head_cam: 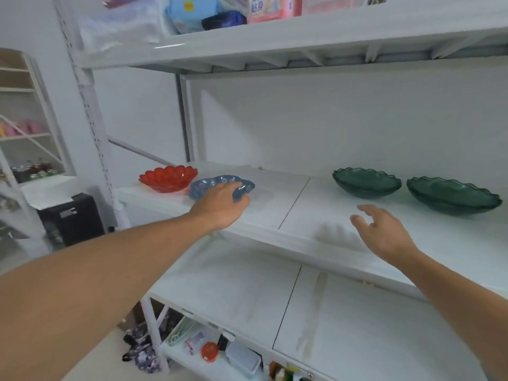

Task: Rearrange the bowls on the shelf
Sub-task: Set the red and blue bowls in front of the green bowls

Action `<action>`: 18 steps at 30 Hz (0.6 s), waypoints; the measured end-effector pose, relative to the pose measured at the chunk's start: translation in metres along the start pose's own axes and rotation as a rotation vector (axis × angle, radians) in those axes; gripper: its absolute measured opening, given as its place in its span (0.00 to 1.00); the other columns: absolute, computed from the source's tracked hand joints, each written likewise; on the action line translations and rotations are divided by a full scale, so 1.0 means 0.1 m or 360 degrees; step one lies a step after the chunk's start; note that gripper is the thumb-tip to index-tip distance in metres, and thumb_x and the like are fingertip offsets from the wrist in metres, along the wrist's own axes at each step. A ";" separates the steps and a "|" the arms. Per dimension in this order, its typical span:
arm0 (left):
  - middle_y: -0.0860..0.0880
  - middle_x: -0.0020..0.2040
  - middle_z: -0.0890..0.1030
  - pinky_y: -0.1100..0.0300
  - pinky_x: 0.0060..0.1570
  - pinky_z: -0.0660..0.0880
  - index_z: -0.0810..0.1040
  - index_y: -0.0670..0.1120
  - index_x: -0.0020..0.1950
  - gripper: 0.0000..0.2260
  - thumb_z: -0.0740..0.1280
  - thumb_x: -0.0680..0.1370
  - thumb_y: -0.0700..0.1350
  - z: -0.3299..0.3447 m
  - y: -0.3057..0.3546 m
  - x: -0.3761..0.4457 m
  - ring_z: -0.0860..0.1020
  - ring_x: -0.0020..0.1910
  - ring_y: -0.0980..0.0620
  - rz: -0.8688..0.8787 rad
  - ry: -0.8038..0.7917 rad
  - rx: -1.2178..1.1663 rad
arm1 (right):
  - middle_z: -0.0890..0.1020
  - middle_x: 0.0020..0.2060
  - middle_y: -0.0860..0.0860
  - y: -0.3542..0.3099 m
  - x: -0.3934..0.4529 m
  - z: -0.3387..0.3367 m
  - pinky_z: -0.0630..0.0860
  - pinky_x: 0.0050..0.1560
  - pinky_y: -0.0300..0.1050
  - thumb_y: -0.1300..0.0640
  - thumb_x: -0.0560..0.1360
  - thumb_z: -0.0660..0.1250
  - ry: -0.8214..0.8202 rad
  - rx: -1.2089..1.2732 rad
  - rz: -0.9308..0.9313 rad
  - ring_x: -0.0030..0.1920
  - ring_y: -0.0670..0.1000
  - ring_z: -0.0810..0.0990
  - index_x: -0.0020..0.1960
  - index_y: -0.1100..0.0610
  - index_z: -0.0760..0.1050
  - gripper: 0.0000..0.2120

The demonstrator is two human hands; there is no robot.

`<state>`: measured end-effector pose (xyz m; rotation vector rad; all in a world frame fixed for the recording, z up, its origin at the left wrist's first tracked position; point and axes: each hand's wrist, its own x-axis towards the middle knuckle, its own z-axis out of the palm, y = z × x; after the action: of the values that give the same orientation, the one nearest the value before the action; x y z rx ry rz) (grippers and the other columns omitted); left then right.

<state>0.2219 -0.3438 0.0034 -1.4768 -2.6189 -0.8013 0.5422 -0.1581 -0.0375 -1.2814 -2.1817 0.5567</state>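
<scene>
A: Starting with the head view, report the left hand.

B: The left hand (224, 206) reaches over the front edge of the white metal shelf (299, 218), near its left end. Its fingers are curled round the near rim of the shallow blue translucent plastic bowl with a scalloped edge and white flower pattern (217, 185). The grip is closed on that rim.

A: Position of the blue bowl?

B: It rests on the shelf board near the left end, close to the front edge. Just behind it and to its left stands the red translucent plastic bowl with a scalloped rim (168, 178), nearer the back left corner. Whether the two rims touch cannot be told.

A: Right hand?

B: The right hand (382, 232) hovers above the front edge near the middle of the shelf, palm down, fingers spread and loosely bent. It holds nothing.

A: Remaining bowls?

B: Two dark green translucent scalloped bowls sit toward the right end of the same board. The first green bowl (367, 183) lies beyond the right hand. The second green bowl (453, 196) stands just beside it, nearer the right edge. Both sit upright.
</scene>
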 end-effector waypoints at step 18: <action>0.50 0.82 0.67 0.46 0.75 0.66 0.67 0.54 0.82 0.30 0.56 0.81 0.63 -0.60 -2.49 1.26 0.67 0.79 0.47 0.0101 -0.0099 -0.0188 | 0.75 0.75 0.55 -2.22 0.67 1.75 0.73 0.64 0.50 0.39 0.84 0.61 -0.0186 -0.0010 0.0135 0.72 0.57 0.75 0.82 0.48 0.66 0.30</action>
<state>-0.0609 -0.3747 -0.0153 -1.6308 -2.5945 -0.9336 0.2580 -0.2150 -0.0234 -1.3816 -2.2328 0.6742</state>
